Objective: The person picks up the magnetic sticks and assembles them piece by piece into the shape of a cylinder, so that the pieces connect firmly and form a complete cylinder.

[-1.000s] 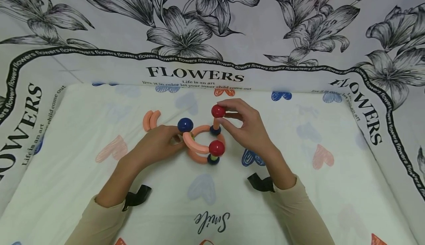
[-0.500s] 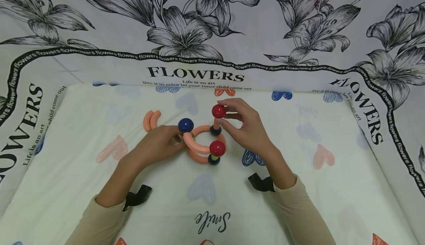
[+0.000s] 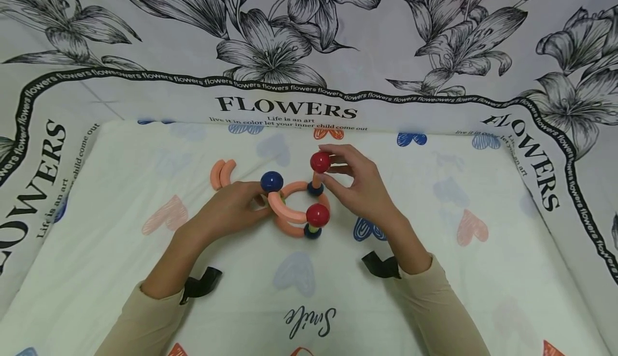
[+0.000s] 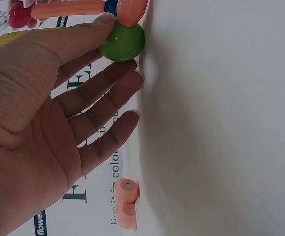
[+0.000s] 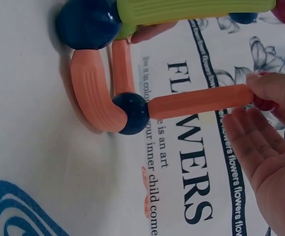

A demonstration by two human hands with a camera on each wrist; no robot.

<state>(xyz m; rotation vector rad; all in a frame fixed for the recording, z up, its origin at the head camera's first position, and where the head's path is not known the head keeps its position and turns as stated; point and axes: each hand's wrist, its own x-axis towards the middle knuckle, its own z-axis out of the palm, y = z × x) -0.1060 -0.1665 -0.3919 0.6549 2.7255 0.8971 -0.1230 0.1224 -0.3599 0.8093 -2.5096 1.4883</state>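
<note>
A toy frame of balls and rods stands on the white cloth. Its base is a ring of curved orange rods (image 5: 95,88), dark blue balls (image 5: 132,113) and a green ball (image 4: 125,44). My left hand (image 3: 234,206) pinches that green ball between thumb and index finger; the other fingers spread apart. An upright orange rod (image 5: 196,102) carries a red ball (image 3: 320,162), which my right hand (image 3: 359,182) pinches at the top. On the other uprights sit a second red ball (image 3: 317,215) and a dark blue ball (image 3: 272,181), joined by a raised curved rod (image 3: 286,209).
Two loose curved orange rods (image 3: 222,175) lie side by side beyond my left hand. The heart-printed cloth (image 3: 410,313) is under the toy. Behind it rises a flower-printed cloth (image 3: 164,98). Black straps (image 3: 205,282) hang at both wrists.
Both hands keep their holds and the toy frame stays as it was. Only the head view has shifted very slightly.
</note>
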